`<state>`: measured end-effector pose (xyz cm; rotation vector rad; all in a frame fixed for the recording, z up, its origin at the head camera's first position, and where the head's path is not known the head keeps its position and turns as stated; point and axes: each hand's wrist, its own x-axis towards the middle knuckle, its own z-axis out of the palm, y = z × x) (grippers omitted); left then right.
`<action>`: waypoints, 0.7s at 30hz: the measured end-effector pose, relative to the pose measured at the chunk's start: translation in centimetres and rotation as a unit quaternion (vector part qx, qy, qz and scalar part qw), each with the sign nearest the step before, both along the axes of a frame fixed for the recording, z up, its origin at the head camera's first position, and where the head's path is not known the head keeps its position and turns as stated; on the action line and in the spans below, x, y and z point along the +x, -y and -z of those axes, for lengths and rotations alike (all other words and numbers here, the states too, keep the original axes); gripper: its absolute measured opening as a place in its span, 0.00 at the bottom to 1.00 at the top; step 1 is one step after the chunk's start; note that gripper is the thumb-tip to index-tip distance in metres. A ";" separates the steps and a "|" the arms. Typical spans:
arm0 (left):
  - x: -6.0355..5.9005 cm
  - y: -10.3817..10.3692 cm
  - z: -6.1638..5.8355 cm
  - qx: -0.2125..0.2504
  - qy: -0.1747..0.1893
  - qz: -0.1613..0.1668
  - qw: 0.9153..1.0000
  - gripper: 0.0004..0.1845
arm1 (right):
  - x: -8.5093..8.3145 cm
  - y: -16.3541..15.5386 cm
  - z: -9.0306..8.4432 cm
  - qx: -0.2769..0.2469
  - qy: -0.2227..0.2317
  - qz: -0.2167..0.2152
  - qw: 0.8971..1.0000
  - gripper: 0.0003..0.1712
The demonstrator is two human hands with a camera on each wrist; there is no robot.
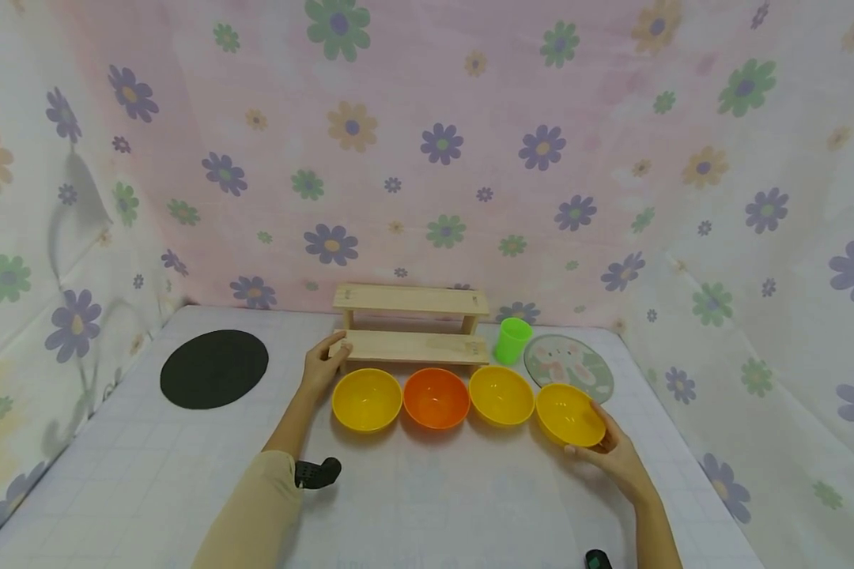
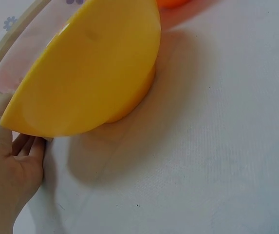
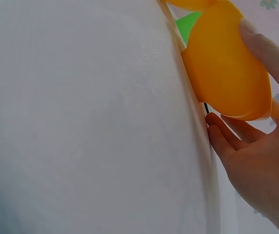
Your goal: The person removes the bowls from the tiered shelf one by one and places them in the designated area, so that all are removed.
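Four bowls are lined up at the centre of the bench [image 1: 427,506] — yellow, orange, yellow, yellow. The rightmost yellow bowl [image 1: 570,413] is tilted, lifted at its right edge, and is gripped by the right hand [image 1: 612,454], thumb on the rim and fingers [image 3: 227,139] curled beneath it. The left hand [image 1: 322,365] is rested against the left end of the wooden step shelf [image 1: 409,324], its fingers relaxed, beside the leftmost yellow bowl [image 1: 366,399]. A green cup [image 1: 512,340] is seen right of the shelf.
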<state>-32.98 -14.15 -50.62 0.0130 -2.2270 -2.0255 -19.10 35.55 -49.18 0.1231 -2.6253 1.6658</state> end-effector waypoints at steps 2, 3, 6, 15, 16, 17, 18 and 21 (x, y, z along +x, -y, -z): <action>0.1 0.0 0.1 -0.003 -0.002 0.005 1.000 0.25 | 0.0 0.0 0.0 0.010 0.000 0.001 1.000 0.51; 0.2 0.0 0.1 -0.001 -0.001 0.008 1.000 0.25 | 0.0 0.1 0.0 0.015 0.001 0.002 1.000 0.51; 0.6 0.1 0.2 -0.015 -0.001 0.011 1.000 0.25 | 0.0 0.0 0.1 0.029 0.014 0.007 0.999 0.52; 3.0 1.4 0.8 -0.062 0.036 0.015 0.997 0.26 | -0.2 -0.5 -0.7 0.074 0.019 0.001 0.997 0.51; 3.4 1.6 0.8 -0.071 0.036 0.017 0.997 0.26 | -0.2 -0.6 -1.0 0.080 0.016 -0.001 0.997 0.50; 3.8 1.9 0.7 -0.089 0.035 0.020 0.995 0.26 | -0.3 -0.6 -1.3 0.088 0.013 -0.001 0.996 0.49; 4.2 2.2 0.6 -0.113 0.030 0.023 0.993 0.26 | -0.3 -0.6 -1.7 0.098 0.010 -0.001 0.995 0.48; 5.4 3.1 -0.1 -0.199 0.013 0.035 0.979 0.27 | -0.7 -0.7 -2.9 0.128 -0.001 0.002 0.992 0.45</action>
